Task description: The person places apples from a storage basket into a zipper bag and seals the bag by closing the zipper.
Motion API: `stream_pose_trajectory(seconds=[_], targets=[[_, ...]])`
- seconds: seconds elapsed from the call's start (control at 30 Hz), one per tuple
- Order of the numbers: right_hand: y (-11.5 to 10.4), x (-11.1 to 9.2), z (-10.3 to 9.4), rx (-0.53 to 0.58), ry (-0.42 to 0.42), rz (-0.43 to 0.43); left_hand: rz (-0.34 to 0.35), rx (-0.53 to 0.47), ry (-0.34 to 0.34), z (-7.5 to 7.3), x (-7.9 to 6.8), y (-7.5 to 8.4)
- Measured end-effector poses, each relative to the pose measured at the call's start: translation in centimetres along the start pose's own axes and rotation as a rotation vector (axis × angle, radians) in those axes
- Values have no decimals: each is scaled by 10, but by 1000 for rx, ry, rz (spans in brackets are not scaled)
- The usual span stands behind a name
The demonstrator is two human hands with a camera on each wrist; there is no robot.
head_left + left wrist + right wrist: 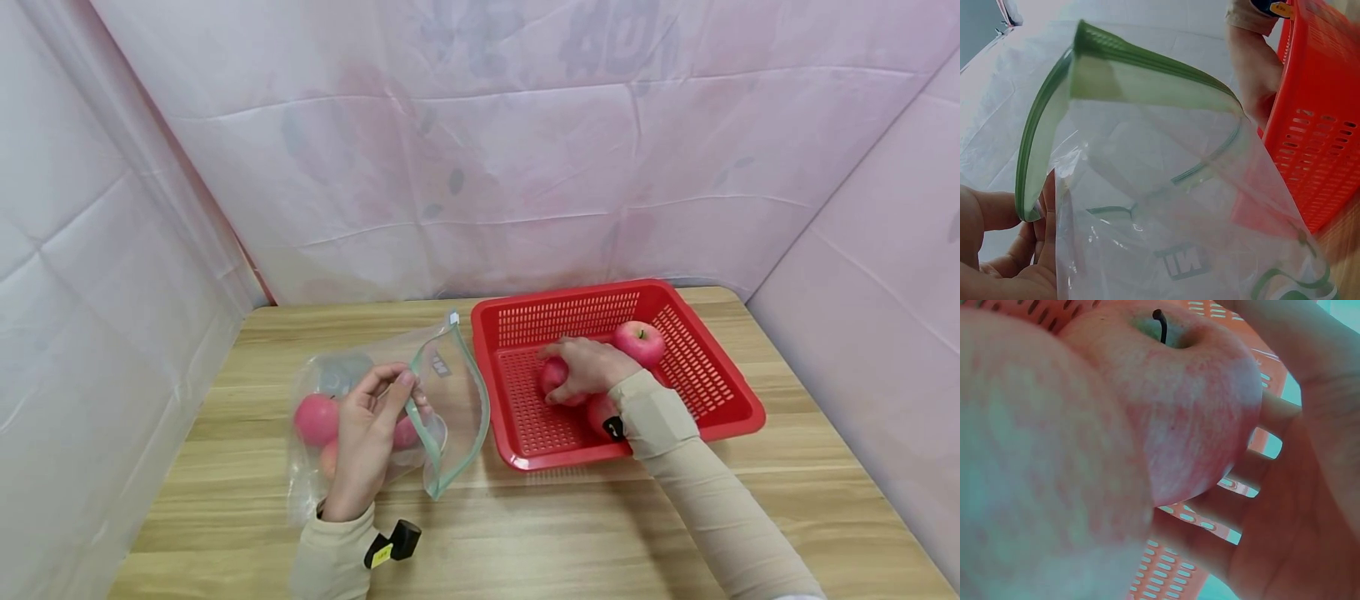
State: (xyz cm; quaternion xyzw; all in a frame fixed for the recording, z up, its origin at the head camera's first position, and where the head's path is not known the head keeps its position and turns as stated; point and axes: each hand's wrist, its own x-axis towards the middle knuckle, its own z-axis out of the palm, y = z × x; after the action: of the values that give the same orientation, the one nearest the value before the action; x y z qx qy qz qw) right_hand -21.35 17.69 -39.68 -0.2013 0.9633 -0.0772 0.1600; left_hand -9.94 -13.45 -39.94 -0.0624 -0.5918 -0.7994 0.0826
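Observation:
My left hand pinches the green zip rim of a clear plastic zip bag between thumb and fingers. The bag lies on its side with its mouth spread toward the basket, and several red apples show through the plastic. In the left wrist view, the bag's green rim stands raised and apart. Inside the red basket, my right hand has its fingers curled round an apple. That apple shows its stem in the right wrist view, beside a nearer apple.
Another apple sits at the basket's back right, and one lies under my right wrist. The basket stands right of the bag on a wooden table. Pale cloth walls rise behind and at both sides.

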Motion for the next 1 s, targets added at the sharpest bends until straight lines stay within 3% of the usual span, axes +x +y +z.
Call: stream_pose_trajectory(seconds=[0.3,0.57,1.0], targets=[[1,1,-1,1,-22,8,0,9,3,0,0,1],[3,1,0,-24,0,-32,-5,15,10,0,-1,1],[2,-2,0,-19,20,-25,-18,9,17,-1,-2,4]])
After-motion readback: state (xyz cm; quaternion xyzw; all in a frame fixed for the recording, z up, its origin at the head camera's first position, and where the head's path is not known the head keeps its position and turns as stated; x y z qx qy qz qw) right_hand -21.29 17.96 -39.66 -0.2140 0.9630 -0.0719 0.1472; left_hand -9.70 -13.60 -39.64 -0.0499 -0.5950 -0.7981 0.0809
